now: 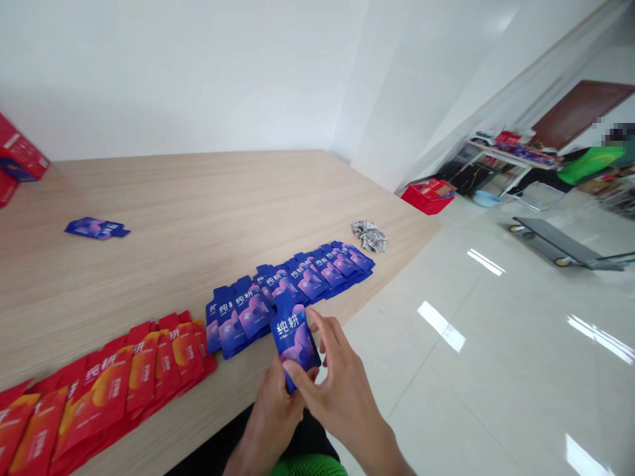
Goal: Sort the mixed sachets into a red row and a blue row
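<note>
A blue pouch point(296, 336) with white lettering and pink-purple shapes is held between my two hands at the table's front edge. My left hand point(278, 400) grips its lower end from beneath, fingers partly hidden behind it. The thumb of my right hand point(342, 373) presses the lower front, while its index finger curls at the upper right edge. Just beyond lies a row of overlapping blue pouches point(310, 277) of the same look. To the left, red and orange pouches point(102, 387) overlap in a similar row.
One blue pouch point(96, 228) lies apart on the wooden table point(198, 205). A crumpled checked cloth point(370, 236) sits near the right end. Red boxes point(20, 155) stand far left. On the floor are a red basket point(427, 197) and a flat trolley point(560, 243); a person in green point(590, 165) sits beyond.
</note>
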`<control>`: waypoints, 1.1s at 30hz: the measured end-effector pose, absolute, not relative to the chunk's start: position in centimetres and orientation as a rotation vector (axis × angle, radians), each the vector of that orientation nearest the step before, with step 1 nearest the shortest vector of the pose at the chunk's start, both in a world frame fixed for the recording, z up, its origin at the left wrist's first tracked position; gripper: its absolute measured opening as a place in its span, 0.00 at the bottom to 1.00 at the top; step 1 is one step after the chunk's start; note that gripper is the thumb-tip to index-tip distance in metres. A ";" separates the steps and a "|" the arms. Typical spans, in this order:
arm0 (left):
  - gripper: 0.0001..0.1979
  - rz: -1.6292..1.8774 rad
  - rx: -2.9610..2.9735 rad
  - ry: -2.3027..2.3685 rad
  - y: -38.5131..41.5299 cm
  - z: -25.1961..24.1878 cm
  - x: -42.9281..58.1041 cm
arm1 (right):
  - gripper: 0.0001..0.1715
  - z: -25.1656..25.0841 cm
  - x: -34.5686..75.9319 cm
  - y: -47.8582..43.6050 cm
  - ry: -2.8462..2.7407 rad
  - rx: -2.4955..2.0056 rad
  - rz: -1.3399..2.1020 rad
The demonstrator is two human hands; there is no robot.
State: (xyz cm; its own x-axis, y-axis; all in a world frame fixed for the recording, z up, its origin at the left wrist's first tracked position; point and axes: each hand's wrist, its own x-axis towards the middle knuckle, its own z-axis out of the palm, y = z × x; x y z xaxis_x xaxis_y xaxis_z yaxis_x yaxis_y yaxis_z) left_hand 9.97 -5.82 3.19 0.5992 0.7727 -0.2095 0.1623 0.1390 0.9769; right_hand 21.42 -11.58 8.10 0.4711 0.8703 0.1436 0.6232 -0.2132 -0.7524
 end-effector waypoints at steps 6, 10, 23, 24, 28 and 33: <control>0.16 0.605 1.396 0.804 -6.1 3.2 10.1 | 0.42 7.9 21.3 -11.1 -1.351 -1.992 0.317; 0.18 0.538 1.336 0.816 -6.4 2.8 9.7 | 0.45 8.3 21.9 -11.4 -1.459 -1.975 0.362; 0.17 0.432 1.300 0.650 -6.3 2.3 8.7 | 0.55 8.3 21.6 -12.1 -1.629 -1.928 0.352; 0.16 0.427 1.301 0.642 -6.3 2.5 8.7 | 0.55 8.2 21.6 -12.0 -1.615 -1.914 0.345; 0.28 0.414 1.296 0.600 -6.1 3.0 8.5 | 0.50 8.2 21.7 -12.0 -1.531 -1.847 0.268; 0.44 0.467 1.315 0.578 -6.0 3.0 8.2 | 0.37 9.1 25.0 -11.4 -1.432 -1.821 0.097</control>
State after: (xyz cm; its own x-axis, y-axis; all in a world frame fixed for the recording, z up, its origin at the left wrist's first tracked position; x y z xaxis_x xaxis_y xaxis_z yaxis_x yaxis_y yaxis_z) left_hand 8.25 -5.98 3.04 0.7725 0.6217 -0.1293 0.0048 0.1980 0.9802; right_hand 24.98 -11.41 9.12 0.3565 0.8455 0.3975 0.7841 -0.0394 -0.6194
